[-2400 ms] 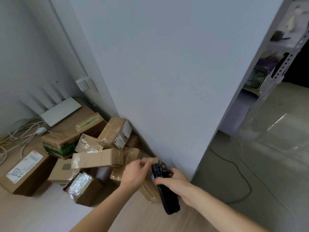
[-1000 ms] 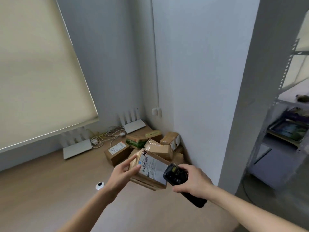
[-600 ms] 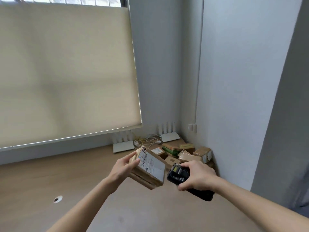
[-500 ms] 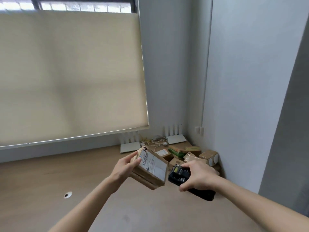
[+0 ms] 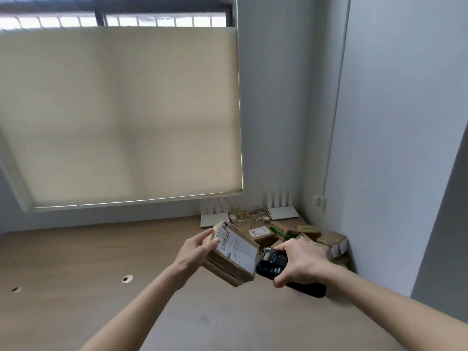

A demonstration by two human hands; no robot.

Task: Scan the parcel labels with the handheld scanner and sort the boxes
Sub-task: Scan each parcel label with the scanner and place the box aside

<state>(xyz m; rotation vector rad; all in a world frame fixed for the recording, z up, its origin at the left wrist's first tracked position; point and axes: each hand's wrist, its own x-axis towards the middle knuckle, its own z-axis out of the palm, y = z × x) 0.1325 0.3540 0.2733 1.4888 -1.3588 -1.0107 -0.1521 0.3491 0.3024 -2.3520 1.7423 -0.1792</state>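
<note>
My left hand (image 5: 193, 252) grips a brown cardboard box (image 5: 231, 259) by its left end and holds it up in the air, its white barcode label facing me. My right hand (image 5: 300, 262) grips a black handheld scanner (image 5: 272, 262), whose head is close to the right edge of the label. Behind both hands, a heap of cardboard parcels (image 5: 329, 243) lies in the corner of the wooden floor; my right hand hides part of it.
Two white routers (image 5: 282, 215) and a tangle of cables (image 5: 249, 215) sit by the wall behind the heap. A beige blind (image 5: 121, 115) covers the window. Grey walls close the right side. Two round holes (image 5: 127, 278) mark the wooden floor at left.
I have lifted the box off the heap and turned its label towards me. My head has risen, so the window fills the view. The scanner has stayed close beside the label.
</note>
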